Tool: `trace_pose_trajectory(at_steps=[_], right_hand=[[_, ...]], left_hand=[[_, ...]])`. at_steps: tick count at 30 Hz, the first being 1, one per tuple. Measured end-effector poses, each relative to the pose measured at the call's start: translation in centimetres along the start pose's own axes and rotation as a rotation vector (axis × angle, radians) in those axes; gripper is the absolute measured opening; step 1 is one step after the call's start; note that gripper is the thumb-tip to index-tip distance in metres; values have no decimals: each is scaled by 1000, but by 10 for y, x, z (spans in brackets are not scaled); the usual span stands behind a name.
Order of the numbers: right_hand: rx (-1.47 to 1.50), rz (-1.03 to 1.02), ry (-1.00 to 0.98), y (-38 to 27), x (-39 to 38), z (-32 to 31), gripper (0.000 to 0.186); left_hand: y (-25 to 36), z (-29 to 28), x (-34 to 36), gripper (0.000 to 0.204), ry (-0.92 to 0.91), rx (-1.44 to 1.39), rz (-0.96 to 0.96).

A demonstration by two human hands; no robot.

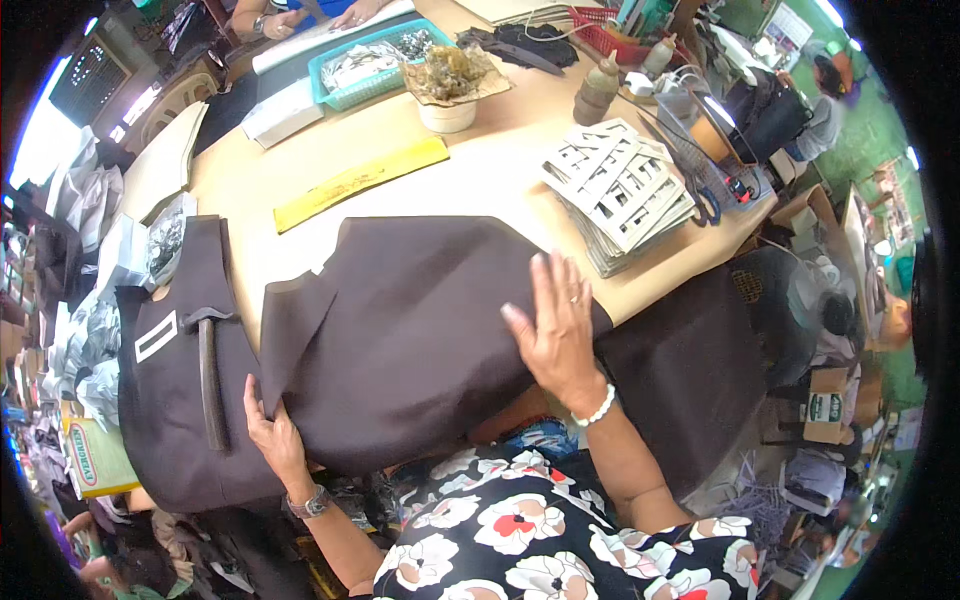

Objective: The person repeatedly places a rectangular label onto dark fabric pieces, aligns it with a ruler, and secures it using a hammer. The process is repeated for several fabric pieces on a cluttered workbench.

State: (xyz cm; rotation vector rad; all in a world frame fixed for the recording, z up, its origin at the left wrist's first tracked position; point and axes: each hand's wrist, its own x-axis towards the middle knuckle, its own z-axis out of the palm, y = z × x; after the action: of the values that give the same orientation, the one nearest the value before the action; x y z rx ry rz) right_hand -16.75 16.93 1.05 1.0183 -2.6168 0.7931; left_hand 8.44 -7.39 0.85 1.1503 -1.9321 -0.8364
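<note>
A large dark brown sheet point(410, 330), like leather or vinyl, lies across the near side of the table with its left part folded up. At its lower left edge, my left hand point(275, 438) grips the sheet between thumb and fingers. My right hand point(556, 335) rests flat on the sheet's right end, fingers stretched out and holding nothing. Left of the sheet, a hammer point(209, 380) with a dark handle lies on another dark brown piece point(170, 440), beside a small white rectangular frame point(156, 337).
Stacked white cut-out templates point(625, 190) stand at the right, near scissors point(708, 200). Beyond the sheet are a yellow strip point(360, 185), a tub point(446, 116) topped with a brownish lump, a teal basket point(325, 90) and bottles point(596, 90). Another person's hands point(285, 22) show across the table.
</note>
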Motion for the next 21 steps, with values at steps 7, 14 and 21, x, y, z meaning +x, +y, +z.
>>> trace_pose_trajectory(at_steps=[7, 14, 21], right_hand=[[168, 185, -126, 6, 74, 21, 50], [782, 105, 298, -10, 92, -29, 30], [152, -38, 281, 36, 58, -40, 27]], left_hand=[[4, 6, -1, 31, 75, -99, -80], [41, -1, 45, 29, 155, -485, -1], [47, 18, 64, 27, -143, -34, -21]])
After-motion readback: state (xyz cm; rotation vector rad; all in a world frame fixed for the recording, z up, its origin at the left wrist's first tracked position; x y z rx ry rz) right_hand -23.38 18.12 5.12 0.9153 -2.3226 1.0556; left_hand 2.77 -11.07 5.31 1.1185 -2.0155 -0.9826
